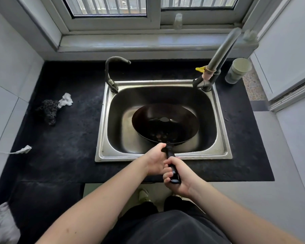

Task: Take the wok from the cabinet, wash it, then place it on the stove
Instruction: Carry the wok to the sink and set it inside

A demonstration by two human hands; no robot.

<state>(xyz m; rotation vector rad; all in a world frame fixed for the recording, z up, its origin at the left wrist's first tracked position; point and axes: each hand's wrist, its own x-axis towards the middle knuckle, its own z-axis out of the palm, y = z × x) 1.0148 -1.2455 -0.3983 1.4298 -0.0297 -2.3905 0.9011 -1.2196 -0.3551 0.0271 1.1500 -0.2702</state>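
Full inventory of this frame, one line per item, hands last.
Black round metal wok: 1, black, in the sink basin, handle toward the person.
Stainless steel sink: 1, silver, set in the counter.
Black counter: 1, around the sink.
Dark curved tap: 1, sink's back left corner.
Grey tall faucet: 1, sink's back right corner, yellow tag at its base.
Dark steel-wool scrubber: 1, counter left of the sink.
White crumpled cloth: 1, beside the scrubber.
Pale green cup: 1, counter right of the faucet.
White plug with cord: 1, counter's left edge.
Left hand: grips the wok handle near the pan.
Right hand: grips the handle's end.
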